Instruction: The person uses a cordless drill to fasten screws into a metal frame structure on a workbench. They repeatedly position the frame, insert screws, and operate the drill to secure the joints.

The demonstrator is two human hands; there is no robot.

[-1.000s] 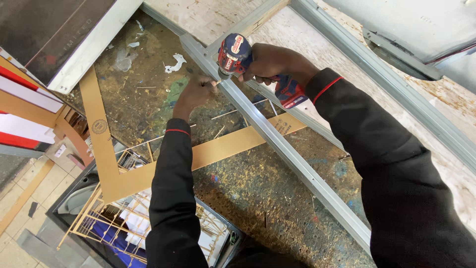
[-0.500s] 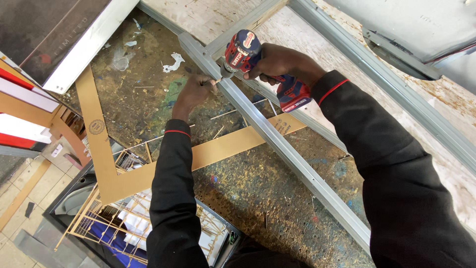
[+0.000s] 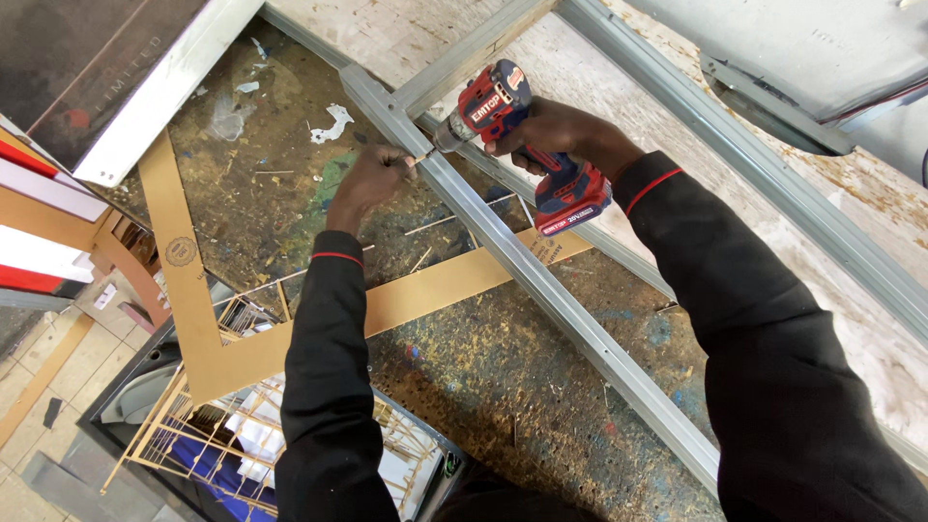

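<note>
My right hand (image 3: 565, 135) grips a red and blue cordless drill (image 3: 522, 145) by its handle. Its bit points left at a long grey metal channel (image 3: 541, 290) that runs diagonally across a stained board (image 3: 503, 367). My left hand (image 3: 372, 179) is pinched at the drill's tip, holding a small screw against the channel. Both arms wear black sleeves with a red cuff stripe.
A second metal channel (image 3: 773, 184) runs parallel at the right. A short metal cross piece (image 3: 474, 53) meets the first channel at the top. A tan cardboard L-shaped strip (image 3: 193, 290) lies on the board. A wire rack (image 3: 222, 435) and a tiled floor lie below left.
The drill and both hands have held at the same spot on the channel. The view has shifted slightly, nothing else moved.
</note>
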